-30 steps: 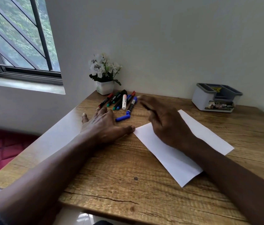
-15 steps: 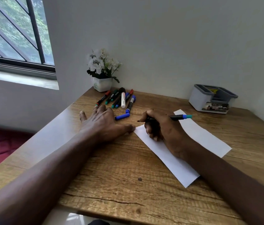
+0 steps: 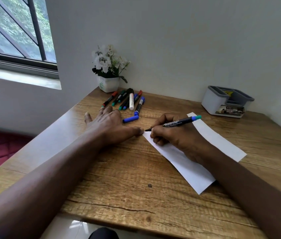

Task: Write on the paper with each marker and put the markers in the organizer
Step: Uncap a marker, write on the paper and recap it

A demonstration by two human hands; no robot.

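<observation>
Window (image 3: 15,31): barred, upper left, green leaves beyond the glass. Left hand (image 3: 109,125): palm down on the wooden table (image 3: 119,178), fingers straight and spread, holding nothing, with the thumb tip at the left corner of the paper. Plant pot (image 3: 108,84): white, with white flowers, standing at the back of the table against the wall. Markers (image 3: 127,100): a loose group lying side by side just in front of the pot and beyond the left fingertips, with red, green and blue ends and one white barrel among them. Blue cap (image 3: 130,119): lying alone on the table, just right of the left hand and near the group. Right hand (image 3: 174,137): resting on the paper, fingers curled round a marker in a writing grip. Teal-ended marker (image 3: 179,122): dark barrel, teal end raised toward the right, dark tip pointing left at the paper's corner beside the left thumb; whether the tip touches cannot be told. Paper (image 3: 193,171): long white strip lying diagonally on the table, partly under the right hand and forearm. Organizer (image 3: 212,100): white walls, grey compartments, printed label on the front, at the back right of the table, well apart from the markers.
</observation>
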